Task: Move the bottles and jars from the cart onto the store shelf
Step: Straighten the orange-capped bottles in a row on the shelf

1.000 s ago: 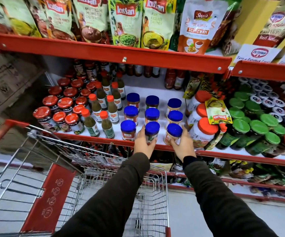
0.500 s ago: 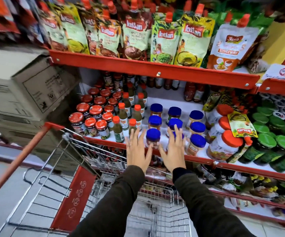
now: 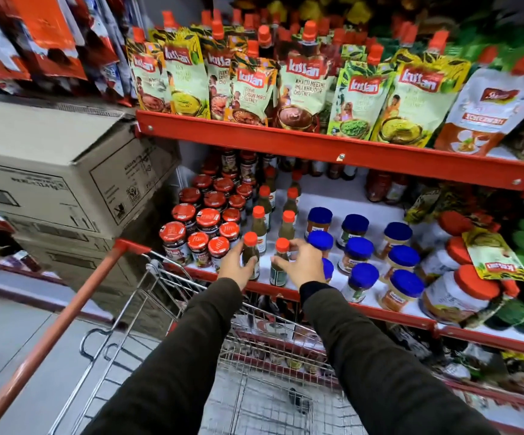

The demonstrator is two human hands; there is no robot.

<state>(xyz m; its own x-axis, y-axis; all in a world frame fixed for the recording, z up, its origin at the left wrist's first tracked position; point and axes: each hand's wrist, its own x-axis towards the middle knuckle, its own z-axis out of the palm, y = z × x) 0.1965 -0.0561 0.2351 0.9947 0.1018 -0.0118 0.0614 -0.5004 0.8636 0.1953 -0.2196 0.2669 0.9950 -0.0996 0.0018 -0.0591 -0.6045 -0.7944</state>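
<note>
From the head camera, your left hand (image 3: 238,267) wraps its fingers around a green sauce bottle with an orange cap (image 3: 250,255) at the front edge of the store shelf (image 3: 342,309). Your right hand (image 3: 301,265) curls around the neighbouring orange-capped bottle (image 3: 280,262), just beside the blue-lidded jars (image 3: 359,249). Red-lidded jars (image 3: 198,243) stand left of both. The cart (image 3: 166,296) sits below your sleeves.

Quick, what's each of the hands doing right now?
Left hand: closed around the left orange-capped bottle.
Right hand: fingers curled on the right orange-capped bottle.
</note>
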